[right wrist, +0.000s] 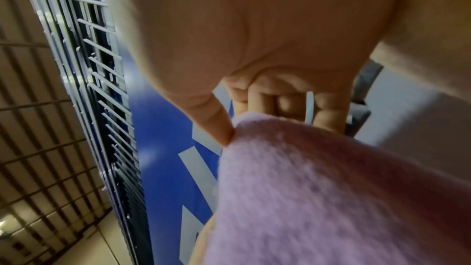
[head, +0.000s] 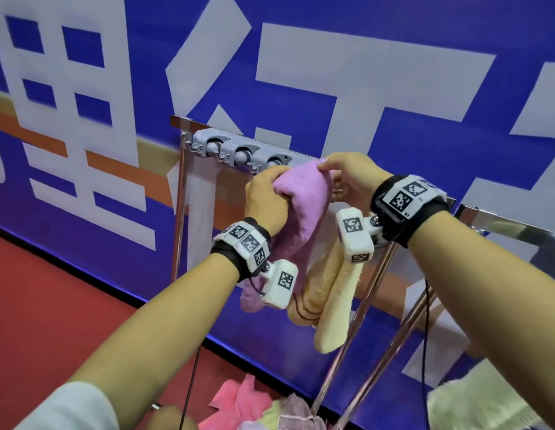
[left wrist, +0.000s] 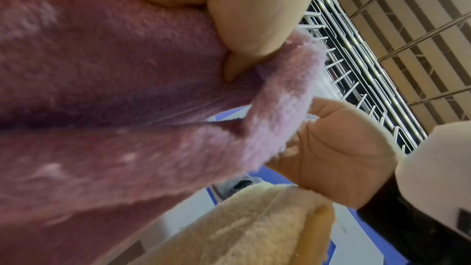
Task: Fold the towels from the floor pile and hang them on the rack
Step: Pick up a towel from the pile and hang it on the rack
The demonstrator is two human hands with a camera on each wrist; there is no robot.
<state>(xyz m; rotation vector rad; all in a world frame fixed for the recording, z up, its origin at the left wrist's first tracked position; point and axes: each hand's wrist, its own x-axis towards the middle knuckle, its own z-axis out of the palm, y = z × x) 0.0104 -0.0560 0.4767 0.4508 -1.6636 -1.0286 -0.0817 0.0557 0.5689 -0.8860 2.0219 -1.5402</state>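
Both hands (head: 304, 187) on lilac towel (head: 301, 200)

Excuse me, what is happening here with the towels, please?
A person is hanging a purple towel on a metal rack by a blue wall. The left hand and the right hand each grip its top edge at bar height. A cream towel already hangs beside it. More towels wait in a pile on the floor below.
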